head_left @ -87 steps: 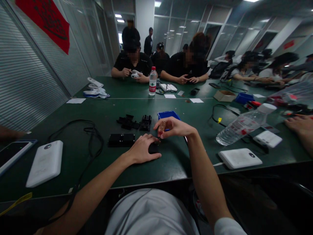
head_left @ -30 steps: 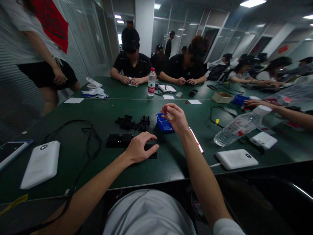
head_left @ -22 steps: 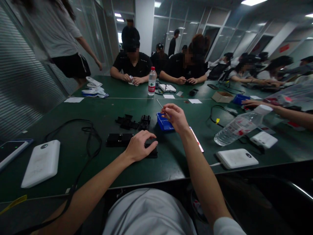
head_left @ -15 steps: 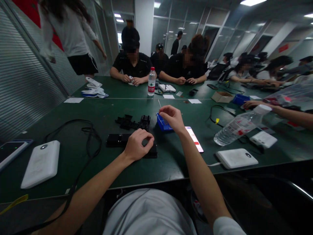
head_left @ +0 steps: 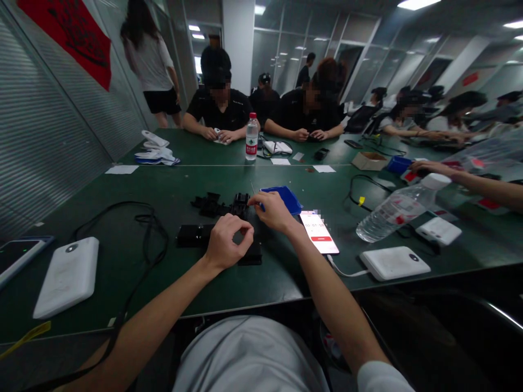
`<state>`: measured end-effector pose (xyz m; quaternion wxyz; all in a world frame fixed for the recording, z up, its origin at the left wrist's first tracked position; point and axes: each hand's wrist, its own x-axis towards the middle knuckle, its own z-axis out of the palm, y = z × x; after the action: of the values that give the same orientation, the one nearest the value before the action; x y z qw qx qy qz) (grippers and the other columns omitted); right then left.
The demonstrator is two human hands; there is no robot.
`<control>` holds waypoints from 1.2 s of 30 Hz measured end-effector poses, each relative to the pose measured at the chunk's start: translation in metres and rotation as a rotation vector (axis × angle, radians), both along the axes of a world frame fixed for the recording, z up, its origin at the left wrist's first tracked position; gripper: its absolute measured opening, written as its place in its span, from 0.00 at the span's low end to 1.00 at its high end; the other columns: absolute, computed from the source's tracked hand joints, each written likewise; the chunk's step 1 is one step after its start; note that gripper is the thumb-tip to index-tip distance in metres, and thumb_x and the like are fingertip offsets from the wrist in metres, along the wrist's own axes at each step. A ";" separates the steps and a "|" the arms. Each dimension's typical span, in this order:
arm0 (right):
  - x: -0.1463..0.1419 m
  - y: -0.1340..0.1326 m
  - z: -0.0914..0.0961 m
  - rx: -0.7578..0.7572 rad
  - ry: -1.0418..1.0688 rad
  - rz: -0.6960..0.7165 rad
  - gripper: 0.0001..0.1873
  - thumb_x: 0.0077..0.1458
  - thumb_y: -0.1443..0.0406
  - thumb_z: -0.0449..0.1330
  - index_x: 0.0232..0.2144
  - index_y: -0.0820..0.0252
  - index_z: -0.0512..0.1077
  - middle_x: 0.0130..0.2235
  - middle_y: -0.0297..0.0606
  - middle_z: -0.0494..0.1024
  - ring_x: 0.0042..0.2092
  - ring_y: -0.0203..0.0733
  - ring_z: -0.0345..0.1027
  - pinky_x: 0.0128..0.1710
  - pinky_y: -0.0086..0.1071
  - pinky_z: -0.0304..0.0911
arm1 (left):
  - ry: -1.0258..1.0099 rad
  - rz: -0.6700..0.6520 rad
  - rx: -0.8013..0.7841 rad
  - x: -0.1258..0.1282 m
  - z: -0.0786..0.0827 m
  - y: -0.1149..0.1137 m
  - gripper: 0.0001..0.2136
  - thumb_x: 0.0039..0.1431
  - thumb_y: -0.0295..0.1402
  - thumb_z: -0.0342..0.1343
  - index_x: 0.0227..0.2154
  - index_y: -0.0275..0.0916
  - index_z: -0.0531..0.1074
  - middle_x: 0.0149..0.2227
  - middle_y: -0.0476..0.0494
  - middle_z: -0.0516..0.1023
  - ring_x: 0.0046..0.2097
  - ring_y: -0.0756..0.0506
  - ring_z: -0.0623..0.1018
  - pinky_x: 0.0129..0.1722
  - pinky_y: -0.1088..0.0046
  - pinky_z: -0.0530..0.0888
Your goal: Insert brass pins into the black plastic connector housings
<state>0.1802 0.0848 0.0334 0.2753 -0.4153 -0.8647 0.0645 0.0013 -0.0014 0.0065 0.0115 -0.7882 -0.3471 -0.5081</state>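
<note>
1. On the phone point(head_left: 319, 232) lying in front of you, the lit screen shows dark digits: you can make out "00" and "07", and the last pair looks like 59 but is blurred.
2. Below them is a red button point(head_left: 321, 238); you cannot read its lettering.
3. The red-capped bottle point(head_left: 251, 142) across the table shows you a green emblem above white characters on red, too small to read.
4. The big clear bottle point(head_left: 402, 209) on your right has red print, blurred.
5. The red banner point(head_left: 77, 38) on your left has large dark brush-style characters that you cannot make out.
</note>
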 end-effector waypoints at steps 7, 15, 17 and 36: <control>-0.012 -0.003 -0.010 -0.091 -0.196 0.086 0.17 0.58 0.77 0.55 0.43 0.61 0.80 0.44 0.42 0.85 0.49 0.47 0.76 0.62 0.45 0.51 | -0.010 -0.107 0.015 0.003 -0.001 -0.003 0.07 0.65 0.27 0.55 0.29 0.39 0.71 0.25 0.49 0.72 0.30 0.47 0.70 0.34 0.68 0.69; -0.002 -0.005 0.002 0.036 -0.076 -0.066 0.15 0.61 0.73 0.56 0.43 0.59 0.80 0.48 0.42 0.82 0.53 0.49 0.73 0.62 0.45 0.54 | 0.097 -0.223 -0.072 0.003 -0.005 -0.003 0.06 0.63 0.27 0.56 0.30 0.40 0.73 0.27 0.48 0.74 0.32 0.45 0.73 0.35 0.67 0.71; 0.004 -0.003 0.006 0.053 -0.023 -0.209 0.17 0.62 0.73 0.53 0.44 0.59 0.80 0.50 0.44 0.81 0.54 0.50 0.72 0.58 0.42 0.59 | 0.123 -0.235 -0.103 0.003 -0.005 -0.003 0.05 0.63 0.27 0.56 0.31 0.40 0.73 0.29 0.46 0.76 0.34 0.44 0.74 0.38 0.66 0.72; 0.028 0.011 -0.005 -0.364 -0.341 -0.467 0.23 0.63 0.69 0.56 0.59 0.60 0.74 0.59 0.56 0.74 0.57 0.60 0.72 0.54 0.44 0.68 | 0.210 -0.244 -0.141 0.001 -0.003 -0.003 0.06 0.66 0.30 0.56 0.32 0.39 0.75 0.34 0.44 0.79 0.38 0.43 0.76 0.42 0.64 0.75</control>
<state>0.2084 0.0957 0.0285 0.0552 -0.6491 -0.7542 0.0828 0.0019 -0.0043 0.0032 -0.0697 -0.8720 -0.2805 -0.3950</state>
